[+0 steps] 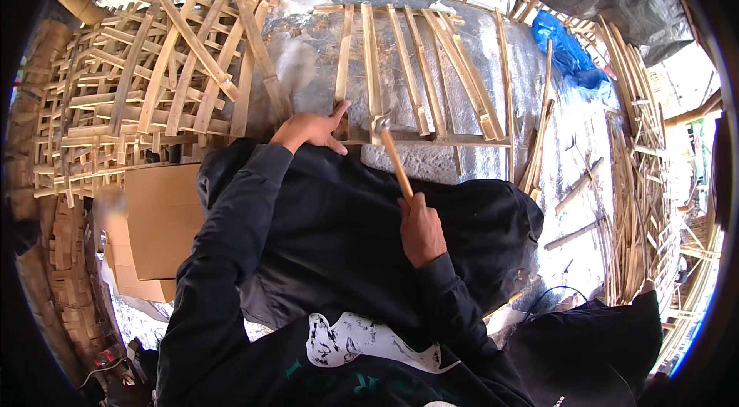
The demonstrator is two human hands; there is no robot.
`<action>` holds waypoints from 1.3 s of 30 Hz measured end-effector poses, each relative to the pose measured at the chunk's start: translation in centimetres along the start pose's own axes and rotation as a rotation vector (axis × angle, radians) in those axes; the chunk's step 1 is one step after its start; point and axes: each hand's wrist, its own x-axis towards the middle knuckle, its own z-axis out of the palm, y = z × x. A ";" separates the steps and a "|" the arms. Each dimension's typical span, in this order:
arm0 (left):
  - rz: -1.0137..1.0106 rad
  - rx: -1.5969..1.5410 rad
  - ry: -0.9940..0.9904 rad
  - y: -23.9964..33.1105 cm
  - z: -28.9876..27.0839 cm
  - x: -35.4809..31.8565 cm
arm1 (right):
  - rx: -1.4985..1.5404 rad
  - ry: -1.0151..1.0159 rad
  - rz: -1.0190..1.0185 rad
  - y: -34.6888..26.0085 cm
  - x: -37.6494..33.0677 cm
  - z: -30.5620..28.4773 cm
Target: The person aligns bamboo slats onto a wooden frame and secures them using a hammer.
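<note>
My right hand point(422, 231) is closed around the wooden handle of a hammer point(398, 164). The hammer's head is over the near end of a bamboo slat point(370, 60), by the near crossbar point(469, 140) of a bamboo frame. To the left, my left hand point(308, 131) rests at the crossbar with finger and thumb spread apart. Between them is the near end of another bamboo slat point(344, 53); no firm grip on it shows. Several more slats lie side by side to the right, running away from me.
Woven bamboo lattices point(146, 76) are stacked on the left, above a cardboard box point(162, 211). A pale block point(416, 163) lies under the crossbar. A blue plastic bag point(566, 53) and upright bundles of bamboo strips point(627, 230) stand on the right. Black cloth point(331, 214) covers my lap.
</note>
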 end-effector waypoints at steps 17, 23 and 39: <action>0.040 -0.023 0.031 -1.2 0.9 0.5 | -0.032 -0.032 -0.107 -2.4 -0.2 -2.5; 0.066 0.061 0.084 -1.0 1.0 0.5 | -0.075 -0.065 -0.034 0.6 -0.1 0.4; 0.081 -0.090 0.267 1.9 -0.2 -3.4 | 0.537 0.218 -0.108 4.8 14.6 -7.8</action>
